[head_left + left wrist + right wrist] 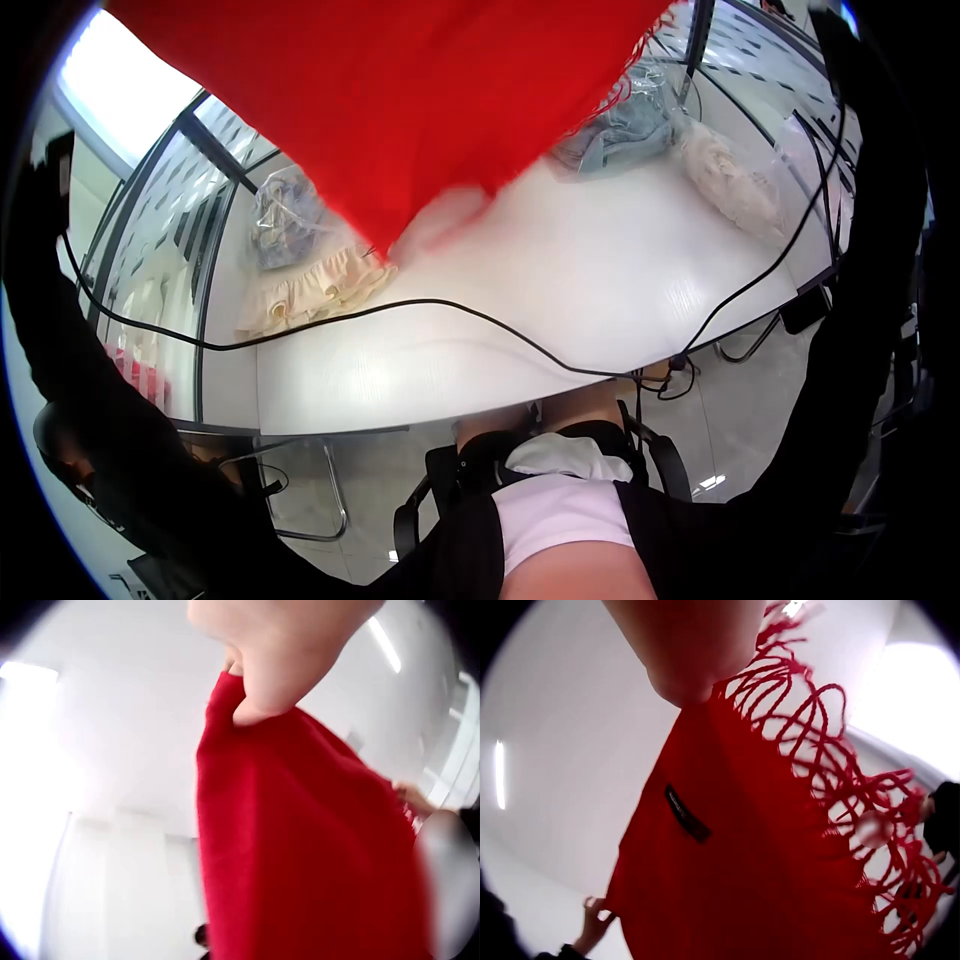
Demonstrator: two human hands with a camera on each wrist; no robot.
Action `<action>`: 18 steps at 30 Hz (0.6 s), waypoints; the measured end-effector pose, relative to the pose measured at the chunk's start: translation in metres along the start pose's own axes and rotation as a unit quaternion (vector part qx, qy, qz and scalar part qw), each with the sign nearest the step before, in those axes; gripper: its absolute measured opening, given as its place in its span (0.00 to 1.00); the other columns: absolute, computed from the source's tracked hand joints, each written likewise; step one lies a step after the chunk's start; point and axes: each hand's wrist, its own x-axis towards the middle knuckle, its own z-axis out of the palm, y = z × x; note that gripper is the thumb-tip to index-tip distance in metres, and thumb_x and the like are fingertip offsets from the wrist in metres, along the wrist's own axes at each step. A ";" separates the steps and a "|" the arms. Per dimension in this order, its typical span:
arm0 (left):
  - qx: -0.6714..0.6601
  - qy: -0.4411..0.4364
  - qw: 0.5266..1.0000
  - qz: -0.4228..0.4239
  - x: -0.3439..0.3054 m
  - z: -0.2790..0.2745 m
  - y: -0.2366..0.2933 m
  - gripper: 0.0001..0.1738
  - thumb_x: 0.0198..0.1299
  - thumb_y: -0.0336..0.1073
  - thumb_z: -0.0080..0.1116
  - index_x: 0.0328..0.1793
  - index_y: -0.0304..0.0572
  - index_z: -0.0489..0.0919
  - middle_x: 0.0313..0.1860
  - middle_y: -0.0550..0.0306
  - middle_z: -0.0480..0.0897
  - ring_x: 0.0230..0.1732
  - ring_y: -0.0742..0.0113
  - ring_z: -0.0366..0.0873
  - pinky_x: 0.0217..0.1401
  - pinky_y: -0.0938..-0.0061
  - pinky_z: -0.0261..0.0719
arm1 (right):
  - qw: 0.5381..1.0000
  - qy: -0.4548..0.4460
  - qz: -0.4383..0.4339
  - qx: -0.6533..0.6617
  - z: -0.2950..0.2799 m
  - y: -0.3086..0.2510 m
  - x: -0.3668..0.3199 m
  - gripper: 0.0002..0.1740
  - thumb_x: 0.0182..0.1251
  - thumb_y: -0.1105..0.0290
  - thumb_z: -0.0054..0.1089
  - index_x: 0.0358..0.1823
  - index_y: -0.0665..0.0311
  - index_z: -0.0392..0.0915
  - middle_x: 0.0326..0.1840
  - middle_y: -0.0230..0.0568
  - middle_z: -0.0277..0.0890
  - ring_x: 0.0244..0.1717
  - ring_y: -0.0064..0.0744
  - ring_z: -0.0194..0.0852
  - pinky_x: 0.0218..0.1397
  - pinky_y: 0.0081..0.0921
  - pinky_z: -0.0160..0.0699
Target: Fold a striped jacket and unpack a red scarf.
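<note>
A red fringed scarf (400, 100) hangs spread in the air between my raised arms, its lower corner over the table in the head view. My left hand (289, 649) pinches its upper edge between thumb and fingers. At the other upper corner, beside the knotted fringe (817, 750), my right hand (705, 645) grips the cloth; its fingertips are largely hidden. A small black label (688, 814) shows on the scarf below that hand. Both hands lie outside the head view.
On the white table (560, 290) lie a cream ruffled garment (315, 290), a bagged denim-like item (285, 215), a bagged blue-grey garment (625, 130) and a bagged pale one (730, 180). A black cable (430, 301) runs across in front of me.
</note>
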 end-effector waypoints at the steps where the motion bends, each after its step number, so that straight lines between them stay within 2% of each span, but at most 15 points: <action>1: -0.102 -0.036 0.994 -0.003 -0.025 -0.014 0.011 0.10 0.49 0.36 0.59 0.37 0.41 0.77 0.30 0.54 0.79 0.31 0.57 0.75 0.51 0.53 0.60 | 0.996 -0.061 0.036 0.053 -0.012 -0.003 -0.018 0.10 0.60 0.71 0.53 0.33 0.73 0.67 0.35 0.59 0.72 0.36 0.53 0.71 0.42 0.39 0.68; 2: -0.179 -0.077 0.981 -0.002 -0.057 -0.029 0.035 0.11 0.50 0.36 0.59 0.40 0.41 0.78 0.31 0.55 0.80 0.34 0.58 0.75 0.50 0.54 0.62 | 0.978 -0.142 0.110 0.106 -0.025 0.000 -0.049 0.10 0.60 0.71 0.53 0.33 0.74 0.67 0.35 0.60 0.72 0.36 0.53 0.71 0.42 0.38 0.68; 3: -0.253 -0.119 0.960 -0.007 -0.089 -0.044 0.059 0.12 0.51 0.35 0.60 0.43 0.42 0.80 0.33 0.55 0.82 0.37 0.59 0.75 0.50 0.56 0.63 | 0.936 -0.200 0.224 0.185 -0.040 0.011 -0.088 0.15 0.56 0.67 0.61 0.35 0.71 0.68 0.38 0.63 0.70 0.37 0.46 0.72 0.44 0.36 0.68; 4: -0.260 -0.132 0.956 0.018 -0.106 -0.046 0.067 0.13 0.50 0.31 0.58 0.45 0.44 0.78 0.34 0.56 0.81 0.38 0.62 0.76 0.46 0.63 0.69 | 0.923 -0.301 0.217 0.097 -0.056 -0.005 -0.130 0.08 0.67 0.65 0.46 0.38 0.61 0.69 0.37 0.39 0.74 0.38 0.31 0.72 0.38 0.25 0.71; 5: -0.265 -0.144 0.952 0.040 -0.121 -0.045 0.068 0.16 0.50 0.27 0.57 0.47 0.45 0.77 0.35 0.58 0.80 0.38 0.65 0.77 0.42 0.70 0.74 | 0.835 -0.336 0.341 0.273 -0.069 -0.022 -0.167 0.08 0.69 0.64 0.46 0.39 0.60 0.67 0.38 0.32 0.71 0.41 0.22 0.67 0.42 0.16 0.67; 6: -0.334 -0.203 0.920 0.040 -0.137 -0.054 0.092 0.16 0.48 0.25 0.58 0.46 0.45 0.77 0.36 0.57 0.80 0.39 0.65 0.77 0.41 0.73 0.76 | 0.777 -0.377 0.391 0.317 -0.066 -0.031 -0.205 0.14 0.68 0.61 0.48 0.49 0.60 0.66 0.40 0.35 0.72 0.41 0.28 0.70 0.47 0.19 0.67; 7: -0.397 -0.263 0.879 0.032 -0.152 -0.062 0.116 0.17 0.46 0.23 0.58 0.45 0.45 0.77 0.37 0.57 0.79 0.41 0.65 0.77 0.40 0.76 0.77 | 0.800 -0.375 0.334 0.329 -0.069 -0.016 -0.228 0.09 0.69 0.65 0.45 0.46 0.59 0.66 0.42 0.33 0.72 0.42 0.24 0.69 0.46 0.18 0.68; 8: -0.510 -0.362 0.781 0.001 -0.161 -0.080 0.166 0.15 0.43 0.23 0.60 0.40 0.42 0.78 0.37 0.55 0.78 0.43 0.62 0.75 0.42 0.75 0.76 | 0.782 -0.401 0.333 0.342 -0.074 -0.018 -0.249 0.07 0.69 0.67 0.43 0.44 0.59 0.66 0.43 0.32 0.72 0.42 0.23 0.69 0.47 0.18 0.68; 9: -0.549 -0.395 0.737 0.016 -0.174 -0.084 0.197 0.15 0.40 0.22 0.60 0.39 0.40 0.77 0.36 0.54 0.78 0.45 0.61 0.75 0.46 0.74 0.74 | 0.764 -0.427 0.331 0.354 -0.080 -0.021 -0.271 0.05 0.70 0.70 0.41 0.41 0.59 0.67 0.43 0.31 0.73 0.43 0.22 0.69 0.48 0.18 0.67; 10: -0.587 -0.412 0.697 0.024 -0.185 -0.084 0.223 0.15 0.39 0.21 0.59 0.37 0.39 0.76 0.35 0.54 0.78 0.45 0.61 0.74 0.47 0.74 0.73 | 0.703 -0.476 0.383 0.364 -0.082 -0.045 -0.295 0.04 0.69 0.71 0.41 0.39 0.60 0.66 0.43 0.32 0.73 0.44 0.23 0.68 0.51 0.19 0.66; 12: -0.657 -0.430 0.619 0.032 -0.208 -0.081 0.271 0.13 0.38 0.21 0.59 0.34 0.36 0.75 0.35 0.54 0.77 0.45 0.63 0.73 0.48 0.75 0.71 | 0.628 -0.499 0.434 0.411 -0.079 -0.076 -0.344 0.01 0.66 0.74 0.45 0.36 0.63 0.65 0.38 0.28 0.70 0.39 0.19 0.64 0.46 0.15 0.63; 14: -0.727 -0.483 0.481 -0.083 -0.225 -0.079 0.311 0.12 0.39 0.20 0.57 0.33 0.36 0.74 0.39 0.55 0.74 0.45 0.64 0.72 0.47 0.75 0.71 | 0.576 -0.585 0.420 0.388 -0.068 -0.102 -0.377 0.01 0.67 0.74 0.43 0.37 0.64 0.64 0.39 0.32 0.70 0.42 0.22 0.69 0.49 0.18 0.64; 15: -0.752 -0.498 0.409 -0.140 -0.227 -0.076 0.323 0.11 0.39 0.20 0.56 0.33 0.35 0.74 0.40 0.56 0.73 0.45 0.64 0.72 0.46 0.75 0.71 | 0.544 -0.583 0.439 0.413 -0.061 -0.107 -0.388 0.02 0.66 0.74 0.44 0.36 0.64 0.63 0.38 0.31 0.70 0.41 0.21 0.68 0.48 0.17 0.64; 16: -0.753 -0.492 0.411 -0.147 -0.227 -0.075 0.330 0.11 0.40 0.20 0.56 0.33 0.35 0.73 0.42 0.56 0.72 0.45 0.64 0.72 0.46 0.76 0.71 | 0.513 -0.580 0.458 0.436 -0.055 -0.112 -0.392 0.02 0.66 0.74 0.45 0.35 0.64 0.63 0.36 0.31 0.70 0.41 0.20 0.68 0.47 0.17 0.64; 18: -0.757 -0.479 0.412 -0.164 -0.227 -0.075 0.341 0.09 0.41 0.20 0.55 0.32 0.35 0.73 0.45 0.57 0.69 0.45 0.65 0.72 0.46 0.76 0.70 | 0.504 -0.600 0.440 0.439 -0.044 -0.116 -0.393 0.04 0.66 0.74 0.46 0.34 0.65 0.62 0.34 0.30 0.70 0.40 0.19 0.67 0.46 0.17 0.64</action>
